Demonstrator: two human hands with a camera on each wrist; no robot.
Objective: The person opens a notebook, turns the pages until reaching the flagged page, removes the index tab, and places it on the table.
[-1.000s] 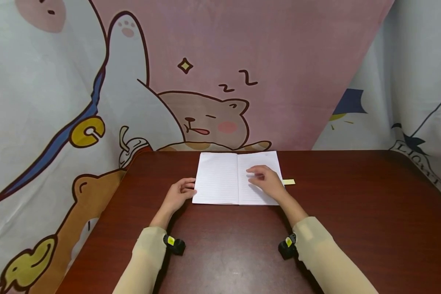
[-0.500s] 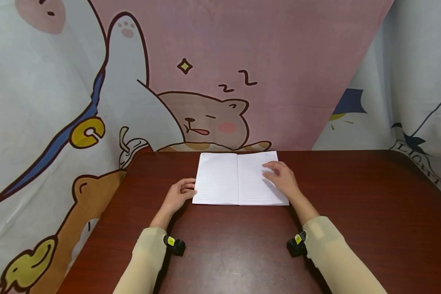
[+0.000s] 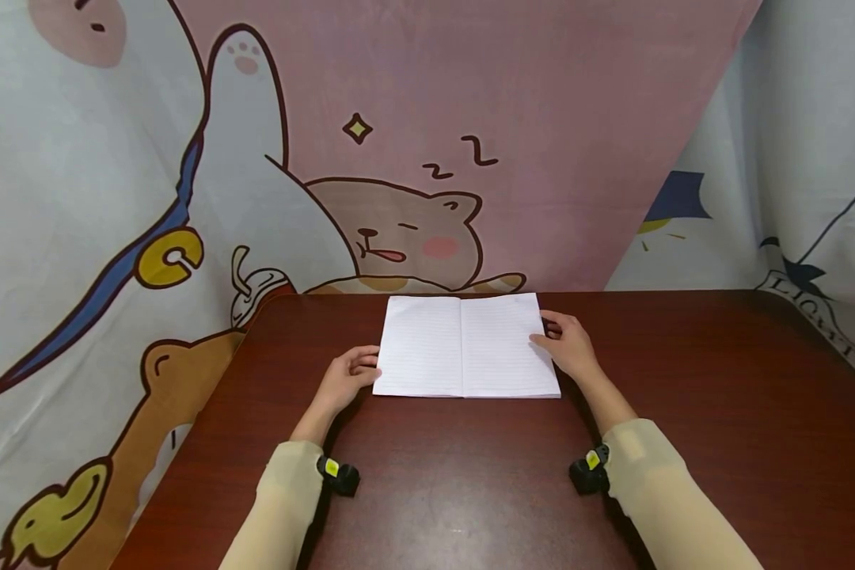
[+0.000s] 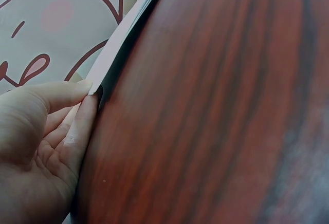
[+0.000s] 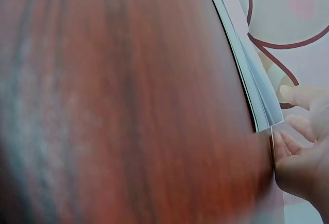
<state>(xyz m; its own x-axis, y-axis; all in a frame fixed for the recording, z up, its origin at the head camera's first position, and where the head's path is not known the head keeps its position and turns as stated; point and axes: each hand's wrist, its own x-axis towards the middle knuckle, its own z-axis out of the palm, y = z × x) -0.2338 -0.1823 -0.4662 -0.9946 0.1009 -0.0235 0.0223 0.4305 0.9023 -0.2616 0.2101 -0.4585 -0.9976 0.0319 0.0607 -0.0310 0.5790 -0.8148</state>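
Observation:
An open notebook (image 3: 427, 348) with ruled white pages lies near the far edge of the table. My left hand (image 3: 343, 378) pinches its left edge; in the left wrist view the thumb (image 4: 69, 93) lies on top, with fingers at and below the edge. At the right edge is my right hand (image 3: 568, 345), its thumb over the page margin and its fingers just beyond the side. In the right wrist view that thumb (image 5: 298, 95) stands apart from the fingers (image 5: 289, 143), beside the notebook's page edges (image 5: 252, 80).
The dark red-brown wooden table (image 3: 456, 483) extends before the notebook and to both sides. Behind it hangs a cartoon-printed cloth (image 3: 570, 142). A black wrist camera (image 3: 342, 478) sits on the left wrist, another black camera (image 3: 588, 473) on the right.
My right hand has moved rightward from over the right page to the notebook's right edge. A pale yellow tab seen there earlier is now out of sight. The left hand has stayed put.

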